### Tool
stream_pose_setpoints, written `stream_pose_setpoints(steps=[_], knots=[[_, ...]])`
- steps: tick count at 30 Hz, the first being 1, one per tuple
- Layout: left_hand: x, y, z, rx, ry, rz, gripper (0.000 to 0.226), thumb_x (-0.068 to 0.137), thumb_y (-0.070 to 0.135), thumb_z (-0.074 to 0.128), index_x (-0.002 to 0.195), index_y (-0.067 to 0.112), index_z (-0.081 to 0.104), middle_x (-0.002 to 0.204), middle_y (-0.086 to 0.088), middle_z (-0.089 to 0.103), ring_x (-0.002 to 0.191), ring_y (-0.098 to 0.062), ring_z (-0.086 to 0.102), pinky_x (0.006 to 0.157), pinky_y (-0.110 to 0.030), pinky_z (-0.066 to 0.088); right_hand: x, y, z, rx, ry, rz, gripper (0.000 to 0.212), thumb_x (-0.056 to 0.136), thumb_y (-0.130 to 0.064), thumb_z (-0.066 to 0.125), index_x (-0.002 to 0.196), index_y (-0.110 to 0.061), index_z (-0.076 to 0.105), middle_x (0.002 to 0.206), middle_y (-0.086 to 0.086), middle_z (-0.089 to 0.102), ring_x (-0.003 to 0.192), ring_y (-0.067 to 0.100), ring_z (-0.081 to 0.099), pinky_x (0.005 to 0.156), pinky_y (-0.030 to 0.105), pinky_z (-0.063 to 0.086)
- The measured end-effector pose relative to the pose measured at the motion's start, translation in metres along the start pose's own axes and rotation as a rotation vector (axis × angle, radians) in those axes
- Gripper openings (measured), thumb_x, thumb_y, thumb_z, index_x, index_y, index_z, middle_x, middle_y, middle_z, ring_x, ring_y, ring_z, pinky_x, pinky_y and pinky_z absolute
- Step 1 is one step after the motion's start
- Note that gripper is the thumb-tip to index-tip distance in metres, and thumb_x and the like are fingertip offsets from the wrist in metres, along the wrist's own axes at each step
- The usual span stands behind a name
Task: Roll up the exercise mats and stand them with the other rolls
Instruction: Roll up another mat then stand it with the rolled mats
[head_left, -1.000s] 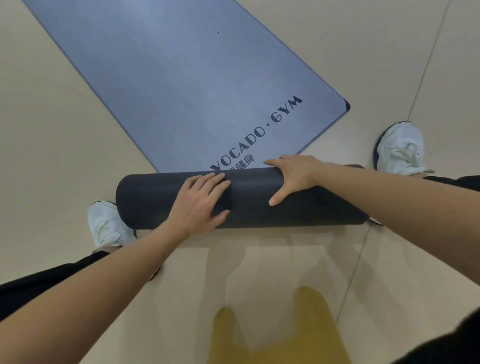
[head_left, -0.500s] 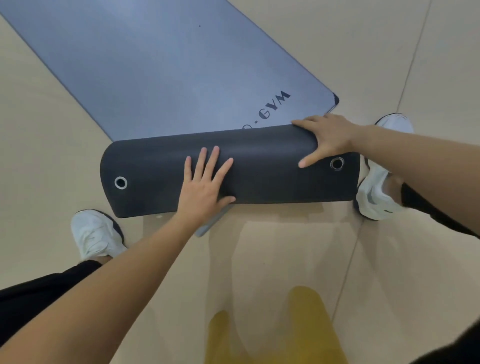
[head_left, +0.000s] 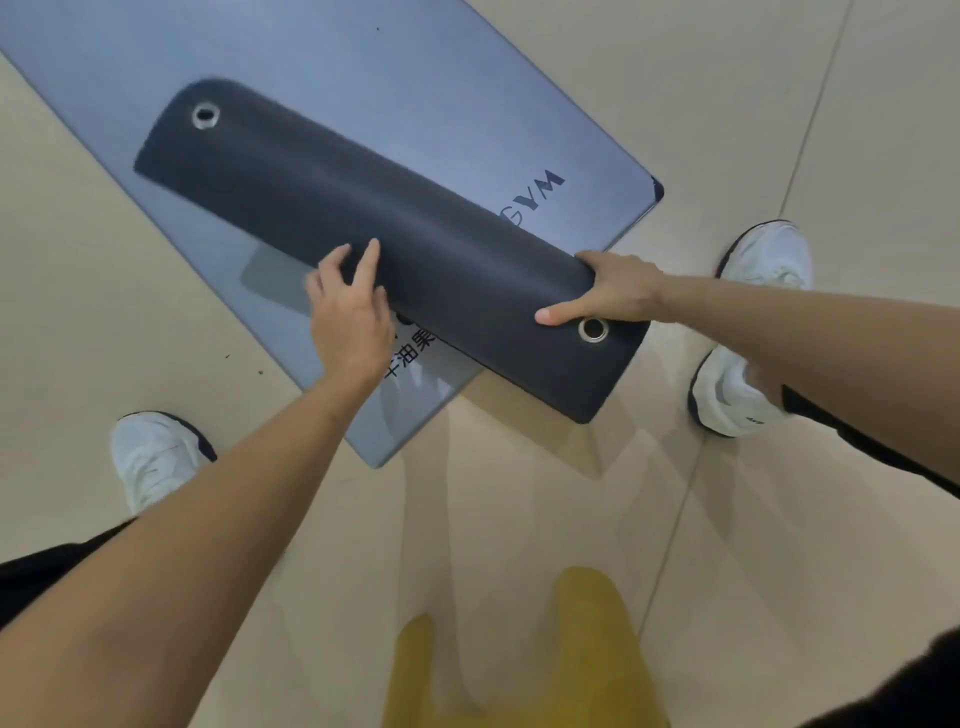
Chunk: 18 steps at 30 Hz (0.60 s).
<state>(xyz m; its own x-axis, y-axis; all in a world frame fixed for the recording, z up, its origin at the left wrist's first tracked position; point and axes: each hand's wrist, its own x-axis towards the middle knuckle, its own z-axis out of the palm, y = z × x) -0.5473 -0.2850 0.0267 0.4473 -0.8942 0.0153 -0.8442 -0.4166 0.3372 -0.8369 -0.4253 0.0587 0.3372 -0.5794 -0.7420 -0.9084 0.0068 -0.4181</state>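
A dark rolled mat (head_left: 426, 244) with two metal eyelets in its outer flap lies slantwise, raised over a flat blue-grey mat (head_left: 363, 93) printed "GYM". My left hand (head_left: 348, 312) grips the roll's near edge at mid-length, fingers curled onto it. Near the right eyelet, my right hand (head_left: 618, 291) holds the roll's right end, thumb on top and fingers round the far side. The roll's right end overhangs the flat mat's near edge.
Beige floor panels with thin seams (head_left: 795, 156) surround the mats. My white shoes stand at the left (head_left: 150, 457) and right (head_left: 748, 332). A yellow garment (head_left: 519, 654) hangs at the bottom centre. Other rolls are not in view.
The roll has come off the floor and swung slantwise over the flat mat. Both hands went from pressing flat on it to gripping it. The right foot has stepped forward.
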Motion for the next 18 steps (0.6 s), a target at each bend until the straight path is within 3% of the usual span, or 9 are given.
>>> stream_pose_setpoints(steps=[3,8,15,18], knots=[[-0.021,0.016,0.000,-0.185,-0.115,-0.080,0.054,0.103,0.036,0.055,0.155,0.024,0.047,0.163,-0.003,0.036,0.148,-0.027,0.033,0.110,-0.044,0.044,-0.006,-0.011,0.034,0.104,0.049,0.042,0.108,0.048,-0.093,0.073,0.134,-0.032,0.049,0.123,-0.006,0.062,0.111,0.023,0.061,0.095,0.040,0.052],[-0.091,0.040,0.010,-0.330,-0.255,-0.254,0.078,0.099,0.053,0.060,0.164,0.025,0.027,0.174,-0.001,0.010,0.158,-0.025,0.011,0.126,-0.047,0.025,-0.011,-0.021,0.064,0.028,0.165,0.108,0.126,0.033,-0.104,0.063,0.135,-0.032,0.042,0.126,0.003,0.059,0.117,0.033,0.058,0.097,0.050,0.053],[-0.153,0.093,0.012,-0.535,-0.462,-0.296,0.070,0.104,0.040,0.057,0.165,0.031,0.024,0.175,0.006,0.004,0.155,-0.018,0.012,0.124,-0.038,0.019,-0.013,-0.025,0.073,0.005,0.191,0.122,0.130,0.041,-0.100,0.065,0.146,-0.031,0.033,0.138,0.013,0.052,0.132,0.042,0.047,0.103,0.057,0.048],[-0.143,0.090,0.018,-0.756,-0.460,-0.444,0.069,0.105,0.027,0.058,0.164,0.023,0.023,0.172,0.004,0.022,0.156,-0.015,0.022,0.128,-0.039,0.023,-0.014,-0.023,0.075,-0.013,0.172,0.105,0.125,0.048,-0.097,0.066,0.149,-0.032,0.030,0.138,0.014,0.049,0.131,0.043,0.047,0.103,0.057,0.048]])
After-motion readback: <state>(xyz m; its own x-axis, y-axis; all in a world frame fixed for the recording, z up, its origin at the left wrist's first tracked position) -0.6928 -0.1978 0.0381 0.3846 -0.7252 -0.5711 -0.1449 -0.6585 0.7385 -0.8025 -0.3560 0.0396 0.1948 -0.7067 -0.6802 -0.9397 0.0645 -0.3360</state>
